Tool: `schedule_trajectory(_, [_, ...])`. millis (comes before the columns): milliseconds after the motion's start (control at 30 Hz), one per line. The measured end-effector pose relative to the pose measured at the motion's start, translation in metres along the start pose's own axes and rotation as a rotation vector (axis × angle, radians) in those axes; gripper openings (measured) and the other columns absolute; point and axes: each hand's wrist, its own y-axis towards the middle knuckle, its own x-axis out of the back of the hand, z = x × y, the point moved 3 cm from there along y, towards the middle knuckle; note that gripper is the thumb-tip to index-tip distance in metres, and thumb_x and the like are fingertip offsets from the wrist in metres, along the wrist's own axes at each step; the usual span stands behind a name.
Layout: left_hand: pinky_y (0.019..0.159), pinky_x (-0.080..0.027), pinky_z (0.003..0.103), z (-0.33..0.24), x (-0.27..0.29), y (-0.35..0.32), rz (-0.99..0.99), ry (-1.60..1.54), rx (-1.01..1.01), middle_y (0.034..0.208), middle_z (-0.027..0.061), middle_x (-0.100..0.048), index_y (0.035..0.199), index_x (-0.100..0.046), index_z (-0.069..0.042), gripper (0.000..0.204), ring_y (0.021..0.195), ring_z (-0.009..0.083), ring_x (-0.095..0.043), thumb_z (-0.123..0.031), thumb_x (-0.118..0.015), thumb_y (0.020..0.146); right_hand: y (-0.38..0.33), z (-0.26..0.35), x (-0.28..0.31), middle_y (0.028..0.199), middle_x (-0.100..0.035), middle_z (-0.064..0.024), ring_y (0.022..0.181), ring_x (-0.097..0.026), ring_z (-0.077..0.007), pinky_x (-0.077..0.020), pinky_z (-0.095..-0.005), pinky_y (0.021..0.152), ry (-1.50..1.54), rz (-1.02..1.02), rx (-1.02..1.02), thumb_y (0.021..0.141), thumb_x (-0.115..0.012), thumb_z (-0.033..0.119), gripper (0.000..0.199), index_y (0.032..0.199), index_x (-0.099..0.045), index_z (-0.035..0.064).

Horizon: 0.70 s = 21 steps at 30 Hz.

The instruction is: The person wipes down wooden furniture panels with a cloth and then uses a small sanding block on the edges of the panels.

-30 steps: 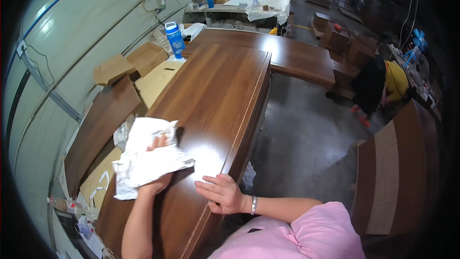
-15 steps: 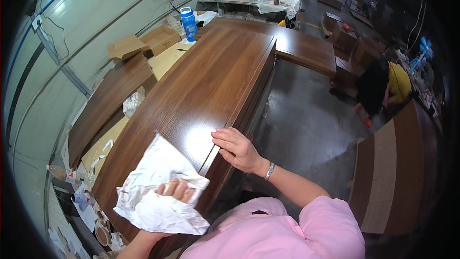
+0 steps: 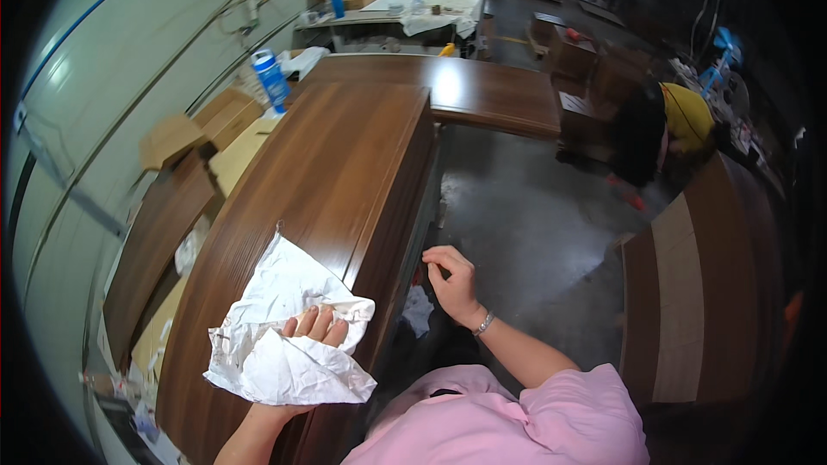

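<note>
Left hand (image 3: 317, 325) grips a white cloth (image 3: 297, 370) over the near end of the brown panel (image 3: 319, 155). Right hand (image 3: 455, 284), loosely curled and apparently empty, has come off the panel's edge, leaving only the left over the surface.

- Long, glossy brown wood-grain panel (image 3: 293, 181): stretches away from the wearer's pink short-sleeved top (image 3: 517, 418).
- Left hand (image 3: 321, 325): fingers gripping a crumpled white cloth (image 3: 289, 370) over the long panel's near end.
- Right hand (image 3: 457, 288): fingers loosely curled, silver metal bracelet (image 3: 484, 325) at its wrist, just off the long panel's right edge.
- Second glossy brown wooden panel (image 3: 495, 96): crosswise at the long panel's far end.
- Blue-and-white plastic bottle (image 3: 271, 83): beside the long panel's far left corner.
- Open brown cardboard box (image 3: 226, 120): left of the long panel.
- Cluttered pale tabletop (image 3: 461, 2): beyond the long panel's far end.
</note>
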Motion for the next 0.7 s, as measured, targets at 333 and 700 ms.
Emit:
schedule_trajectory(333, [0.119, -0.022, 0.044, 0.018, -0.02, 0.003, -0.058, 0.045, -0.184, 0.159, 0.0151, -0.032, 0.151, -0.034, -0.01, 0.066, 0.147, 0.0285, -0.03, -0.042, -0.046, 0.094, -0.173, 0.059, 0.033, 0.092, -0.067, -0.0078, 0.077, -0.063, -0.0123, -0.0506, -0.0246, 0.066, -0.121, -0.143, -0.225, 0.084, -0.06, -0.009, 0.011, 0.088, -0.068, -0.0034])
schedule_trajectory(700, [0.112, -0.031, 0.052, 0.118, -0.104, -0.219, -0.07, 0.096, -0.246, 0.151, 0.0161, -0.042, 0.147, -0.037, -0.01, 0.061, 0.141, 0.033, -0.039, -0.034, -0.049, 0.092, -0.143, 0.092, -0.178, 0.095, -0.068, -0.0102, 0.078, -0.066, -0.0162, -0.0512, -0.0287, 0.068, 0.057, -0.159, -0.056, 0.093, -0.063, 0.008, 0.015, 0.101, -0.068, -0.0038])
